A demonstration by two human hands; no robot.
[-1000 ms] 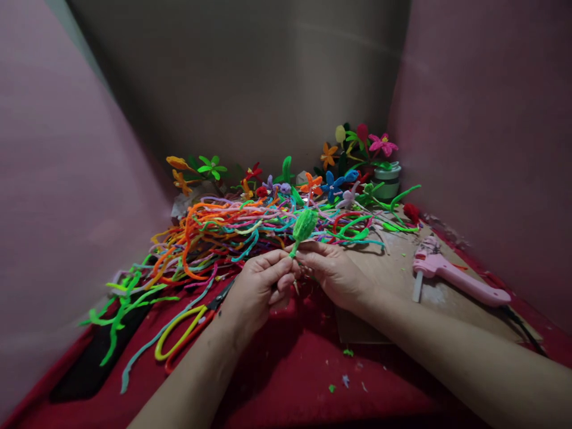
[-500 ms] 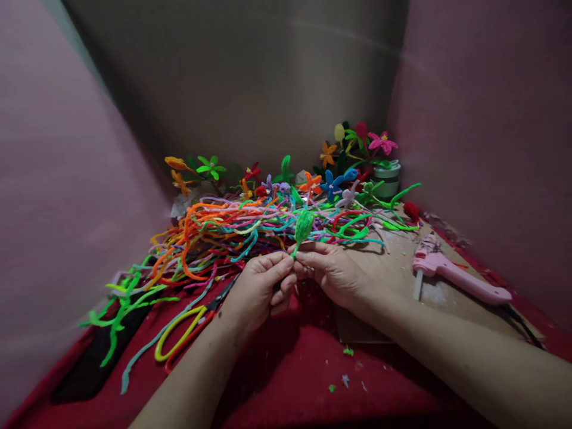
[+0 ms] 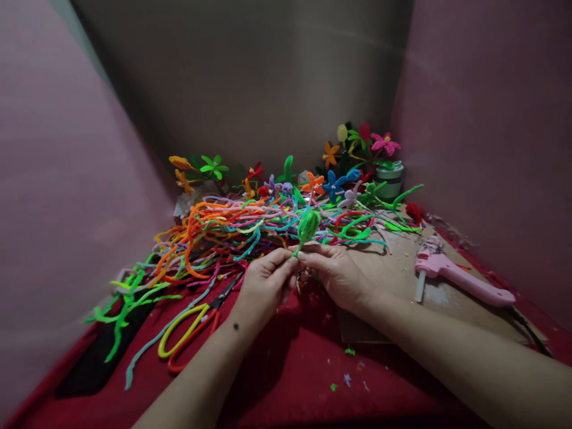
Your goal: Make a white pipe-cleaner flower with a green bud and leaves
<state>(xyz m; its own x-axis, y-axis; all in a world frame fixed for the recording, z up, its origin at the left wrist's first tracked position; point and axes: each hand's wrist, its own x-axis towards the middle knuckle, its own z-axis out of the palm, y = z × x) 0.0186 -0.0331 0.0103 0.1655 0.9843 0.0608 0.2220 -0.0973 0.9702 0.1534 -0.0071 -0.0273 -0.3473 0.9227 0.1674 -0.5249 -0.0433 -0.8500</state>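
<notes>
A green fuzzy bud (image 3: pixel 308 225) stands upright on a short green stem, above the fingertips of both hands. My left hand (image 3: pixel 267 280) pinches the lower stem from the left, its fingers curled and partly hidden. From the right, my right hand (image 3: pixel 333 271) grips the same stem between thumb and forefinger. The two hands meet at the stem, over the red cloth. Just behind them lies a large heap of coloured pipe cleaners (image 3: pixel 227 226).
Scissors (image 3: pixel 187 328) with yellow and red handles lie left of my left wrist. A pink glue gun (image 3: pixel 460 277) rests on a cardboard sheet (image 3: pixel 379 280) at right. Fuzzy flowers (image 3: pixel 333 185) and a striped pot (image 3: pixel 389 180) stand behind. A black flat object (image 3: pixel 96 360) lies at left.
The fingers of my left hand have curled further in and rolled around the stem, and the bud has turned slightly. The whole view has shifted a little, and more of the scissors shows.
</notes>
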